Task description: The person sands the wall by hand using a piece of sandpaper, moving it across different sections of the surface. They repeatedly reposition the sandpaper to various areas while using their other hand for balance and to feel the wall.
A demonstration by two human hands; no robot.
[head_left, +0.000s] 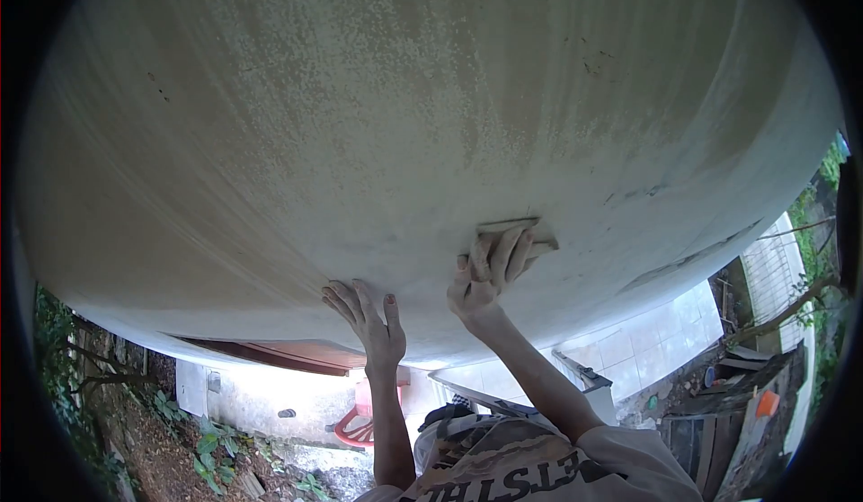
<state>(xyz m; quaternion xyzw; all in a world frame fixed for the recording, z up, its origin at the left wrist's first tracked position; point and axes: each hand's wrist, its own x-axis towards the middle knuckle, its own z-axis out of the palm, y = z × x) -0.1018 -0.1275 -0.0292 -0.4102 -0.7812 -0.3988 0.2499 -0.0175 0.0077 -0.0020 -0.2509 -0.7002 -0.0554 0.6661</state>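
A broad pale wall (378, 133), patchy with white filler-like streaks, fills most of the head view. My right hand (490, 273) presses a thin, greyish folded sheet of sandpaper (545, 248) against it, fingers bent over the sheet. Part of the sandpaper is hidden beneath the fingers. To the left and slightly lower, my left hand (367, 320) rests on the same surface with its fingers stretched out and thumb apart, holding nothing. Fine pale dust seems to coat both hands.
Below me are metal rails (485, 401), perhaps of a ladder, and a red plastic chair (356, 430). A tiled floor (652, 336) lies to the right, near wooden boards (719, 421) and an orange object (767, 403). Plants (211, 453) grow at lower left.
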